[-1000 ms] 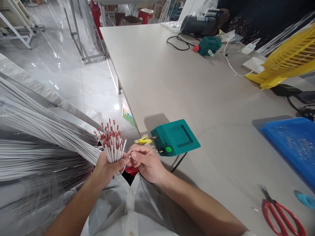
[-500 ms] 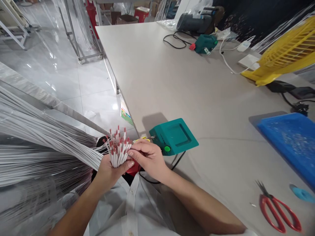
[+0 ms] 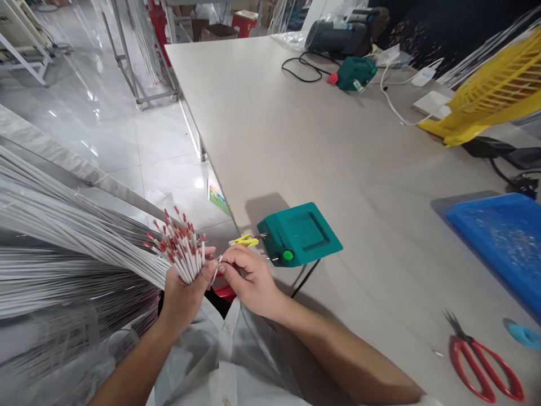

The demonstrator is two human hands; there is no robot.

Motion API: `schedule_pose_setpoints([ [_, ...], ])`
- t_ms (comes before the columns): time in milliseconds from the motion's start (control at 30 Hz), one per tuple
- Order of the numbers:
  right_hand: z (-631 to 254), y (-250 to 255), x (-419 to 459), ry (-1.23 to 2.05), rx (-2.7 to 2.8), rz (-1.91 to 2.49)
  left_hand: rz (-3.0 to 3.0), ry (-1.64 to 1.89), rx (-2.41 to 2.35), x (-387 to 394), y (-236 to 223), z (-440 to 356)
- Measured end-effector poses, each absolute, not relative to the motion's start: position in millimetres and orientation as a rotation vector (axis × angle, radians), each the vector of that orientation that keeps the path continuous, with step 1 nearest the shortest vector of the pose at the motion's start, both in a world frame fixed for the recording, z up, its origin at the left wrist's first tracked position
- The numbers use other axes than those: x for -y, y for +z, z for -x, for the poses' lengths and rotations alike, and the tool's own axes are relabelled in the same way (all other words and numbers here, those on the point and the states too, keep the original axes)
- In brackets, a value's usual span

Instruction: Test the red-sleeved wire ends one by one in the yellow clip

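A bundle of white cables [image 3: 189,262] with red-tipped ends fans upward in my left hand [image 3: 181,293], whose fingers wrap round it. Just to the right, my right hand [image 3: 251,282] pinches the end of one white cable [image 3: 216,274] between thumb and forefinger, close to my left thumb. Beyond my right hand a green box [image 3: 302,234] with a round green button stands at the table's edge. A yellow clip [image 3: 247,241] is attached to a metal post on its side.
Long white cables [image 3: 84,225] hang over a rack on my left. On the table [image 3: 270,124] are red-handled scissors [image 3: 482,361], a blue tray [image 3: 499,237], a blue tape roll [image 3: 523,335], a yellow fan [image 3: 490,90], a second green box [image 3: 356,73] and a dark motor [image 3: 338,38].
My left hand and the bundle have shifted slightly left and tilted. My right hand has drawn one cable apart from the bundle, and the yellow clip shows more fully.
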State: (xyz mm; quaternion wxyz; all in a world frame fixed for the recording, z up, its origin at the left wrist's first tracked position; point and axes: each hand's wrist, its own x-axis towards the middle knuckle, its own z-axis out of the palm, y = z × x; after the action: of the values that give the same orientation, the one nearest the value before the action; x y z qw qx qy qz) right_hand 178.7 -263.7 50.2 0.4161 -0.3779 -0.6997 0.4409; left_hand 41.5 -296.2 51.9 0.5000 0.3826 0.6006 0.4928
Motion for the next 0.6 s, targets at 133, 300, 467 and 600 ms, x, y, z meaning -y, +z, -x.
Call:
schedule_pose_setpoints([
  [133,-179.7,48.0,264.8,0.992,1.869,0.876,-0.955,1.21,-1.494,295.1,55.6,-49.1],
  [300,-187.8,42.6,264.1,0.487,2.214,0.876,-0.876,1.165,-1.56,294.2,55.3,-48.2],
  [467,-186.7,45.3,264.0,0.553,2.009,1.047,-0.838,1.113,-1.641,296.6,54.5,-46.2],
  [600,-181.5,51.6,262.7,0.839,1.821,1.039,-0.888,1.099,-1.66,297.2,54.7,-49.3],
])
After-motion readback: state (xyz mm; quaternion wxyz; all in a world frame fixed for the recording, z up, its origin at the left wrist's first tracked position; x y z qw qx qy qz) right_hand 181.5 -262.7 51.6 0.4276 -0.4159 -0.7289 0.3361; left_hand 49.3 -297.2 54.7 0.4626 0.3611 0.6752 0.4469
